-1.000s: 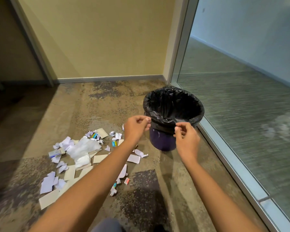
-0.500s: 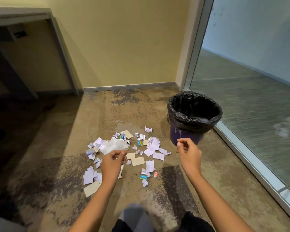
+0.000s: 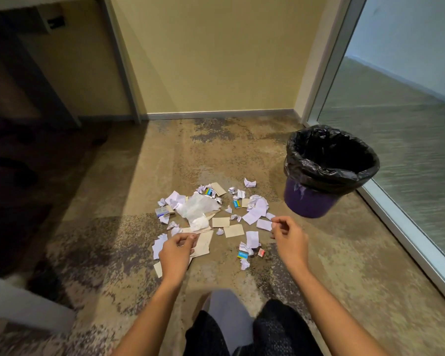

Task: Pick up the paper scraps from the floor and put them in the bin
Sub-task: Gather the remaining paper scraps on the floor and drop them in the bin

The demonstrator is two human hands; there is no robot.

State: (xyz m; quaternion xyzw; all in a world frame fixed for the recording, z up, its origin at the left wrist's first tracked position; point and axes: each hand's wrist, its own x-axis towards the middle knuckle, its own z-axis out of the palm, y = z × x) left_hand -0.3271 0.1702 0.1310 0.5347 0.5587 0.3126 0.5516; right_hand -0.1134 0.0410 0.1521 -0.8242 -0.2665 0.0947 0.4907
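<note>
Several paper scraps (image 3: 253, 214), white, beige and crumpled, lie scattered on the mottled carpet, with a large crinkled white sheet (image 3: 199, 206) in the middle of them. To their right stands a purple bin (image 3: 310, 204) lined with a black bag (image 3: 330, 170), upright, its inside dark. My left hand (image 3: 176, 254) hovers over the near-left scraps and a beige card (image 3: 203, 242), fingers loosely curled, holding nothing. At the right edge of the pile my right hand (image 3: 289, 238) hovers with its fingers loosely curled and nothing in it, left of and nearer than the bin.
A glass partition with a pale frame (image 3: 406, 240) runs along the right, close behind the bin. The yellow wall and baseboard (image 3: 216, 115) close the far side. A desk leg (image 3: 123, 73) and dark space lie at far left. My knees (image 3: 242, 327) are at the bottom.
Both hands have left the bin's rim and drawn back and down over the scraps. The view has pulled back, so the bin now sits farther right.
</note>
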